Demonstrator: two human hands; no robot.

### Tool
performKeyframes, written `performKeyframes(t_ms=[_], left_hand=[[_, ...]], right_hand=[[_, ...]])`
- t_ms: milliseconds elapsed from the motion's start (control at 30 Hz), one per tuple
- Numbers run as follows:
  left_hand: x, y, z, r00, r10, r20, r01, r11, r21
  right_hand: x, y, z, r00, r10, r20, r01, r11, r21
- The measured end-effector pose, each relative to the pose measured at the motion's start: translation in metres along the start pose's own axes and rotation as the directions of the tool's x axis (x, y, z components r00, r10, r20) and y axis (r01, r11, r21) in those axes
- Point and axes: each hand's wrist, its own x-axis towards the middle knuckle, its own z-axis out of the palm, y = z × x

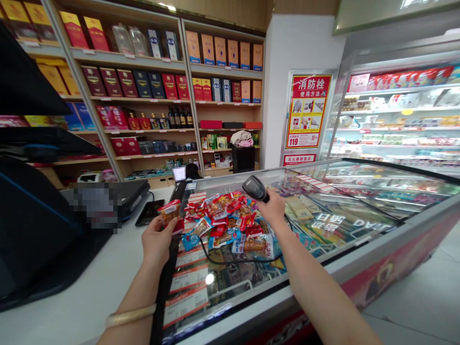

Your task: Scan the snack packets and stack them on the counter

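Note:
My left hand (157, 238) pinches a small red snack packet (170, 213) over the counter's edge, its printed side showing. In my right hand (272, 208) is a dark handheld barcode scanner (254, 187), gripped by its handle, with its head raised and pointing left. Between the two hands a pile of snack packets (230, 211), mostly red with some blue and clear ones, lies on the glass top of a chest freezer (345, 191). The scanner's black cable (230, 262) loops across the glass in front of the pile.
A phone-like black device (149, 212) lies on the white counter (82, 292) at left, beside a dark checkout terminal (32, 230). Shelves of boxed goods (140, 86) line the back wall. A lit refrigerated display (398, 110) stands at right.

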Motion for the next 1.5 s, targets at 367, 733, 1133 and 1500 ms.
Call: performKeyframes(t_ms=[367,733,1133,1500], left_hand=[[-0.002,-0.002,0.001,0.993,0.010,0.121,-0.013,1.000,0.027],[-0.009,0.014,0.003,0.991,-0.076,0.114,0.104,0.958,-0.268],[-0.013,0.013,0.006,0.991,0.015,0.132,-0.007,0.998,-0.058],[-0.015,0.015,0.006,0.993,0.021,0.116,-0.015,0.998,-0.055]], right_hand=[[-0.003,-0.008,-0.002,0.979,-0.202,0.026,0.198,0.974,0.113],[-0.007,-0.020,-0.004,0.874,-0.436,0.214,0.402,0.897,0.186],[-0.016,-0.039,-0.010,0.746,-0.569,0.345,0.522,0.822,0.228],[-0.017,-0.039,-0.010,0.745,-0.565,0.354,0.527,0.825,0.206]])
